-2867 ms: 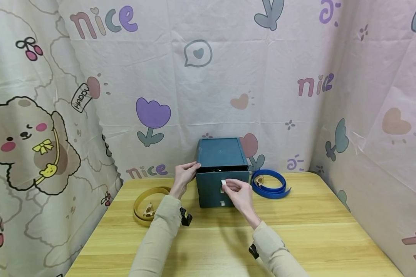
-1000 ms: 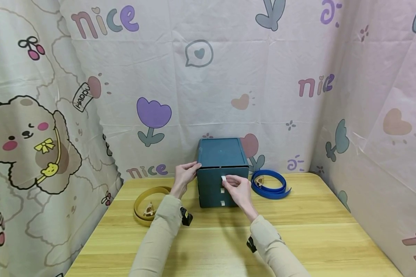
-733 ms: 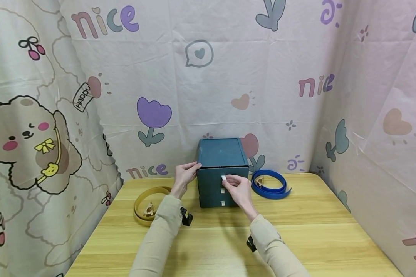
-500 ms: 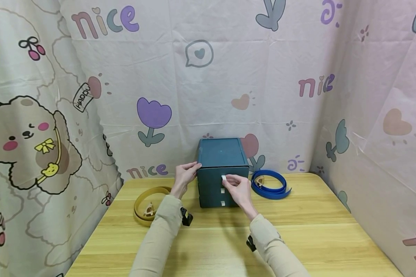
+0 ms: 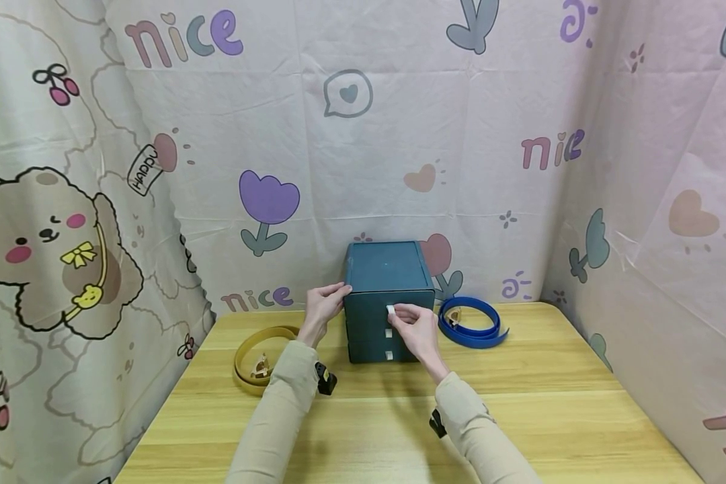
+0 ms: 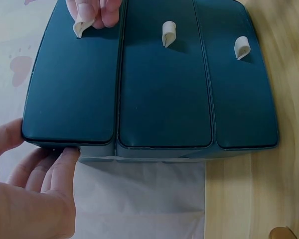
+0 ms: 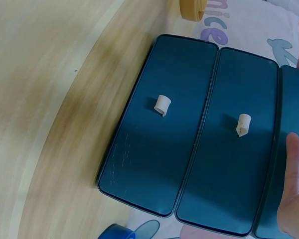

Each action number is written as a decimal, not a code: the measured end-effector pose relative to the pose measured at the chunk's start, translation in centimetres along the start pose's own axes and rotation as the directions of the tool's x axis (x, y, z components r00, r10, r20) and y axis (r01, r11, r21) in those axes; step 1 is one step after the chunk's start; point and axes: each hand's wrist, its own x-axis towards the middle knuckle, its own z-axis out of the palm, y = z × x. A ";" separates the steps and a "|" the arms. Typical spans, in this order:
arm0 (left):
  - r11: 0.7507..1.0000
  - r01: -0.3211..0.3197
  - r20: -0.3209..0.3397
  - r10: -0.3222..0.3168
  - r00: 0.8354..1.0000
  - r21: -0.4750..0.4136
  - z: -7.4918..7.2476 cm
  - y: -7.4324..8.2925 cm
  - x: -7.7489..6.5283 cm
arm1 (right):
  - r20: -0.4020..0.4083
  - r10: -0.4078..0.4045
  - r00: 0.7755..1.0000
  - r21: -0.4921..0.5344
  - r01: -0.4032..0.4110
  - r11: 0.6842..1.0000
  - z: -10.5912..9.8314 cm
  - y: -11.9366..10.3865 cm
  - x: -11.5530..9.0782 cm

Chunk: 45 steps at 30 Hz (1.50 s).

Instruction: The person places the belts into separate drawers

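A dark teal box with three drawers stands at the back of the table, each drawer front bearing a small white pull tab. My left hand grips its upper left front corner. The thumb and fingers lie on two sides of that corner in the left wrist view. Between thumb and fingertips, my right hand pinches the top drawer's pull tab. All three drawer fronts sit flush. The middle pull tab and the bottom pull tab stick out untouched.
Left of the box lies a coiled tan belt with a gold buckle, partly behind my left sleeve. A coiled blue belt lies to its right. The wooden table meets a printed cloth at the back and sides.
The top drawer has slid inward, and the dark gap under the box's top has closed. My right hand moved forward with its tab. The left hand stayed at the corner.
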 end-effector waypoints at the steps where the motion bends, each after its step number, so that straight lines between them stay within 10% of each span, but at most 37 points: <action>1: 1.000 0.001 -0.001 -0.001 1.000 -0.001 0.0 0.0 0.0 | -0.001 0.000 1.000 0.000 0.000 1.000 0.0 0.0 0.0; 45: 1.000 0.007 0.011 -0.007 1.000 0.004 -0.1 0.2 -0.3 | 0.018 0.012 1.000 0.002 -0.012 1.000 -0.1 0.3 0.3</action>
